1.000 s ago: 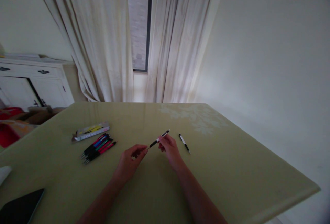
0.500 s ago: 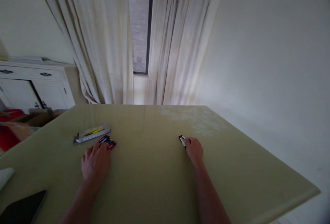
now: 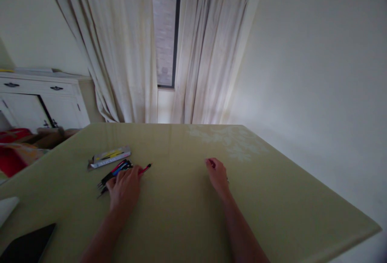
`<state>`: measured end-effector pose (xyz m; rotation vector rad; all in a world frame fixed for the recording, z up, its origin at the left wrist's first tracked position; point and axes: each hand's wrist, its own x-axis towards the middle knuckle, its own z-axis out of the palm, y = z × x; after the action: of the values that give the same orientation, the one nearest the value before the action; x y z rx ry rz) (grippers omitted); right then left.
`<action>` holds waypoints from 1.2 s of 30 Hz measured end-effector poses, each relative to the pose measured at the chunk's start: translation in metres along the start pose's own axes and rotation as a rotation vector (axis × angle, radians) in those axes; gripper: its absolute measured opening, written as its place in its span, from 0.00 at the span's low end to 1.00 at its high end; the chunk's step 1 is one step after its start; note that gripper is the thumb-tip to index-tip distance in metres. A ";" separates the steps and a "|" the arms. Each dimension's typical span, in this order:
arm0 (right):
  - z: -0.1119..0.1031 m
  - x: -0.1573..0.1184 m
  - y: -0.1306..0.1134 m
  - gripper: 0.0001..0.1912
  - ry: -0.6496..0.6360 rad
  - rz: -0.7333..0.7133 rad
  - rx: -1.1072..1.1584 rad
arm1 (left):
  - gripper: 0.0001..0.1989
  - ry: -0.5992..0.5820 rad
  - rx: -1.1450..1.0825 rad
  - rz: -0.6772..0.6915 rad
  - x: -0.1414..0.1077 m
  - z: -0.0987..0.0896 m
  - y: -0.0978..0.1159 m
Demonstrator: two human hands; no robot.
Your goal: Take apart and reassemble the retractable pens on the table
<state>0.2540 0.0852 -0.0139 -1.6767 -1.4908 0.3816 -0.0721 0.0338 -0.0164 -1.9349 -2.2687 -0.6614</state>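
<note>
My left hand (image 3: 125, 184) rests at the right side of a bunch of several pens (image 3: 116, 170) on the table. Its fingers are closed on a red pen (image 3: 145, 169), whose dark tip points up and right. Just behind the bunch lies a flat pen box (image 3: 110, 157) with yellow and white print. Further right, my right hand (image 3: 218, 174) is curled above the table. A small dark end shows beside its wrist, so it holds something mostly hidden by the fingers.
The pale green table (image 3: 181, 214) has a dark flat device (image 3: 28, 243) and a white object (image 3: 7, 209) at its near left. Beyond the left edge are red items (image 3: 12, 160) and a white cabinet (image 3: 60, 107). A wall stands on the right.
My left hand has moved right, uncovering more of the bunch, and now grips the red pen. My right hand has shifted slightly left, and the black-and-white pen at its fingertips no longer shows there.
</note>
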 end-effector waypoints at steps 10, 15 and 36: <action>0.051 -0.050 -0.054 0.19 -0.463 -0.044 0.732 | 0.12 -0.082 -0.725 0.431 -0.029 0.025 0.060; 0.045 -0.041 -0.049 0.23 -0.421 0.105 0.830 | 0.14 -0.020 -0.668 0.446 -0.025 0.029 0.049; 0.044 -0.040 -0.048 0.16 -0.370 -0.022 0.760 | 0.15 -0.149 -0.658 0.344 -0.025 0.019 0.055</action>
<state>0.1812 0.0622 -0.0167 -1.0092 -1.3610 1.1336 -0.0109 0.0240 -0.0269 -2.6449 -1.8418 -1.3758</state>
